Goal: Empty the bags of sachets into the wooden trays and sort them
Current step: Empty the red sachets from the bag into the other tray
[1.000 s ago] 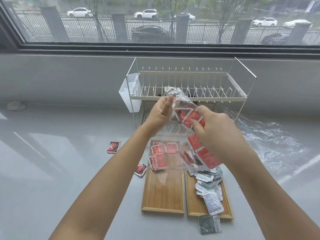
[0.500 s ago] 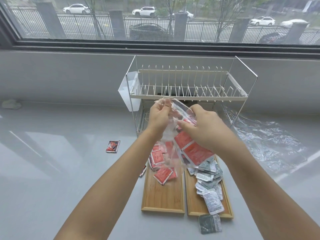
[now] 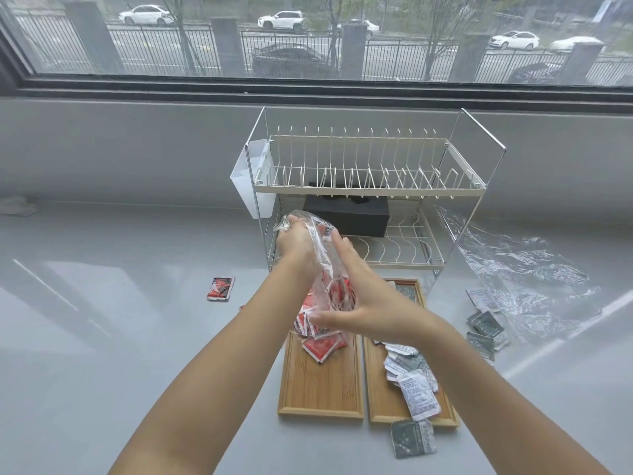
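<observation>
I'm seeing my left hand (image 3: 297, 242) gripping the clear bag (image 3: 325, 265) at its top, my right hand (image 3: 363, 303) cupping its side with loosely curved fingers, and red sachets (image 3: 320, 347) spilling onto the left wooden tray (image 3: 320, 389). The right tray (image 3: 383, 402) is holding grey sachets (image 3: 416, 389). A wire dish rack (image 3: 370, 190) is standing just behind on the grey counter (image 3: 102, 337), beside crumpled plastic (image 3: 534, 279).

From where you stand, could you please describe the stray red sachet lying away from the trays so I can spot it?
Start at the wire dish rack under the window, then look down and left across the grey counter. The lone red sachet lies flat there, left of the left wooden tray. Unlike the other red sachets, it lies alone outside any tray.
</observation>
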